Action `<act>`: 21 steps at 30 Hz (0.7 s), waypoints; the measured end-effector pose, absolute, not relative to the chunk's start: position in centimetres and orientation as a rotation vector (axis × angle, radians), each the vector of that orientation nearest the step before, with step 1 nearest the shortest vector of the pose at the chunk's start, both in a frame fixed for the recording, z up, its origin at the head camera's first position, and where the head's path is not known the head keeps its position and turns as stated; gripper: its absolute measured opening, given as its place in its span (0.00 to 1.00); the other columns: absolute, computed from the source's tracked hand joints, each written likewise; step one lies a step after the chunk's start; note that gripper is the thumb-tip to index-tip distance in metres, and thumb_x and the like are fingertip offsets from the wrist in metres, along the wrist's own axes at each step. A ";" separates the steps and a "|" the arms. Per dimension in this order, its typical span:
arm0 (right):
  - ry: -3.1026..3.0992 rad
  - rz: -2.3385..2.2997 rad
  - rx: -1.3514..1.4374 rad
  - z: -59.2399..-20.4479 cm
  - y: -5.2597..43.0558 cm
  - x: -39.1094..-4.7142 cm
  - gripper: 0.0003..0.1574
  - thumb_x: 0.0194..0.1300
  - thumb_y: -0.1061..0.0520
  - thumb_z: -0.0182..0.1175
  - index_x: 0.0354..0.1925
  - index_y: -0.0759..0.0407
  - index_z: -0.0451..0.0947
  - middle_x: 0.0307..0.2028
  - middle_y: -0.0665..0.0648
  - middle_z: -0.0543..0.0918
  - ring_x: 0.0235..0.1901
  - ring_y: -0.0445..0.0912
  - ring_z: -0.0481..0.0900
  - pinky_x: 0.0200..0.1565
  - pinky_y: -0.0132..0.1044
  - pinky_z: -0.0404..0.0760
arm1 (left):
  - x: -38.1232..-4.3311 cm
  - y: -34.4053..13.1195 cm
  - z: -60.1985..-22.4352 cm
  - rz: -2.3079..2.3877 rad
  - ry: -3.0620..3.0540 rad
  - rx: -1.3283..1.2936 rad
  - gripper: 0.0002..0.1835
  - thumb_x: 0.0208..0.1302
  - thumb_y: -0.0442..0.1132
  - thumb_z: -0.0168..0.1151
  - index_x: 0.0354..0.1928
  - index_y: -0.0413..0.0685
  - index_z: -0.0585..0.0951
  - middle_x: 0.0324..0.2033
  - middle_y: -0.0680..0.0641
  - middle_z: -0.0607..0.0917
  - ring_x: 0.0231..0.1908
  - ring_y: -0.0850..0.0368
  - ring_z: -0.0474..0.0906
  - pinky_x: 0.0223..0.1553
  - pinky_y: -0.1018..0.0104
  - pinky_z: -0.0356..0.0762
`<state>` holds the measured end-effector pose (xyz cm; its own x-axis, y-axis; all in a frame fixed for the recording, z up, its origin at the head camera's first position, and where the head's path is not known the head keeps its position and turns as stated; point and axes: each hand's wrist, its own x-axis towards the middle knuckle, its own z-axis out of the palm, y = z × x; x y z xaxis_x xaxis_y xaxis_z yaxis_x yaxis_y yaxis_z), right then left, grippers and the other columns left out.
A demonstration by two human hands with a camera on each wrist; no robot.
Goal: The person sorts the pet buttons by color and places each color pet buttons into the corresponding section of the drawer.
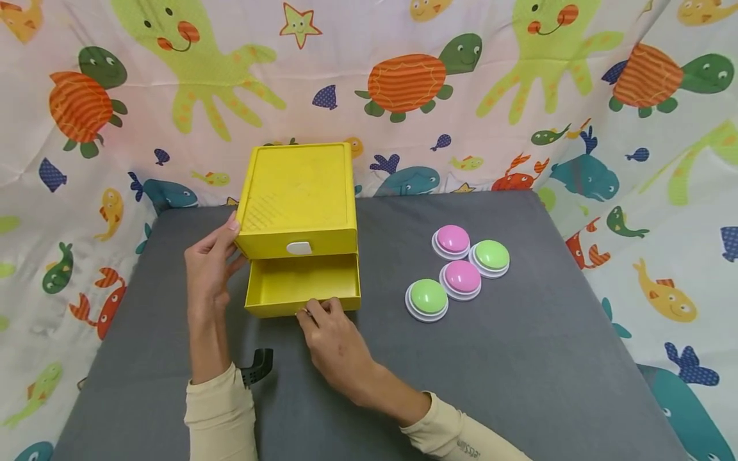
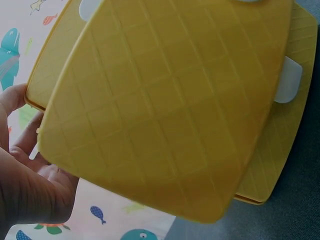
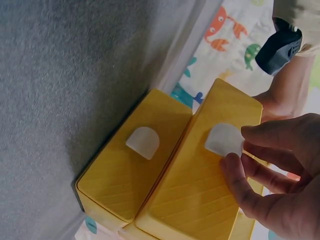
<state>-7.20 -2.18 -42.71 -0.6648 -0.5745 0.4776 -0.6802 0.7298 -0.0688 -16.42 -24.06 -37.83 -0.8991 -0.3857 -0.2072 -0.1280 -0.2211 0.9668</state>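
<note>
A yellow drawer unit (image 1: 296, 186) stands at the back left of the grey surface. Its top drawer, with a white tab handle (image 1: 298, 248), is closed. Below it a drawer (image 1: 271, 310) is pulled out, its yellow floor showing. My right hand (image 1: 340, 349) is at that drawer's front; in the right wrist view its thumb and fingers pinch the white handle (image 3: 223, 139). A lower drawer (image 3: 125, 175) beside it is closed. My left hand (image 1: 207, 269) touches the unit's left side near the top front corner, fingers fairly straight.
To the unit's right, two pink push-button lights (image 1: 452, 241) and two green ones (image 1: 428, 297) sit grouped on white bases. Behind hangs a cloth (image 1: 346, 38) printed with sea animals. A black strap piece (image 1: 259, 366) juts from the left sleeve.
</note>
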 end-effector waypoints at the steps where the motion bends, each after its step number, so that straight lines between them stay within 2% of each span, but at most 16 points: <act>1: -2.507 0.338 0.966 -42.7 -2.2 -7.1 0.11 0.72 0.62 0.65 0.50 0.57 0.87 0.43 0.54 0.83 0.40 0.47 0.78 0.49 0.34 0.83 | -16.4 -24.0 -37.8 -2.245 -1.839 0.626 0.27 0.65 0.54 0.74 0.63 0.55 0.84 0.67 0.59 0.83 0.63 0.59 0.84 0.42 0.74 0.88; 21: -2.555 0.304 1.022 -42.2 -2.0 -5.7 0.13 0.73 0.62 0.63 0.53 0.58 0.86 0.45 0.54 0.83 0.41 0.47 0.77 0.49 0.34 0.84 | -16.4 -24.1 -37.9 -2.247 -1.832 0.619 0.27 0.65 0.54 0.74 0.63 0.54 0.84 0.66 0.59 0.83 0.61 0.61 0.86 0.43 0.75 0.88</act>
<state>-5.65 -2.02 -42.16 -0.6680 -0.6182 0.4142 -0.6980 0.7134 -0.0611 -16.44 -24.11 -37.93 -0.8977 -0.3900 -0.2052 -0.1225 -0.2265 0.9663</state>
